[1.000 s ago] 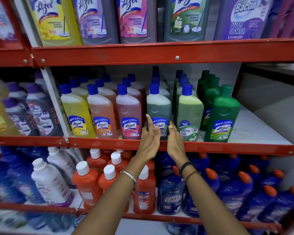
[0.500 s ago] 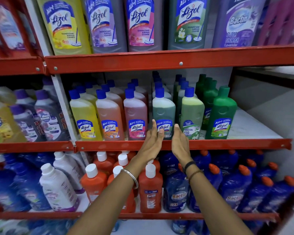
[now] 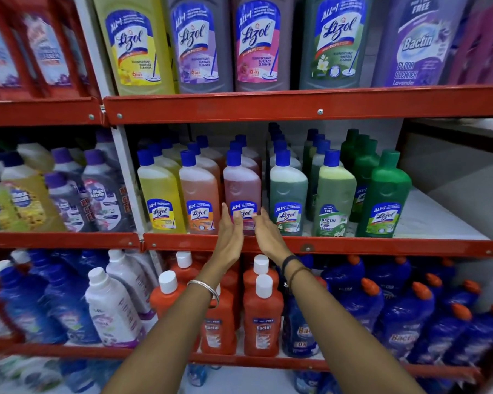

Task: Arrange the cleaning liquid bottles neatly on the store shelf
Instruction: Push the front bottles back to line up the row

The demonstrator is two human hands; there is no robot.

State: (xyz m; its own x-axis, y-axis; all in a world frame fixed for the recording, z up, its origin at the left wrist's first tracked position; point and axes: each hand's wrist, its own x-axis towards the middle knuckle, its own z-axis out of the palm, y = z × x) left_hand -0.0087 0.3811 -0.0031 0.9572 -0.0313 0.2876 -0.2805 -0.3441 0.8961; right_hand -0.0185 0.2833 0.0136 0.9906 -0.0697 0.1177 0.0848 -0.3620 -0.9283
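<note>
The middle shelf [image 3: 322, 245] carries front-row bottles packed close. The pink bottle [image 3: 242, 186] stands upright at its edge, between the orange bottle [image 3: 199, 191] and a green one. Left hand [image 3: 230, 236] and right hand [image 3: 268, 237] flank it, fingers spread, gripping nothing. Risk: an uneven squeeze would likely tip it into its neighbours.
</note>
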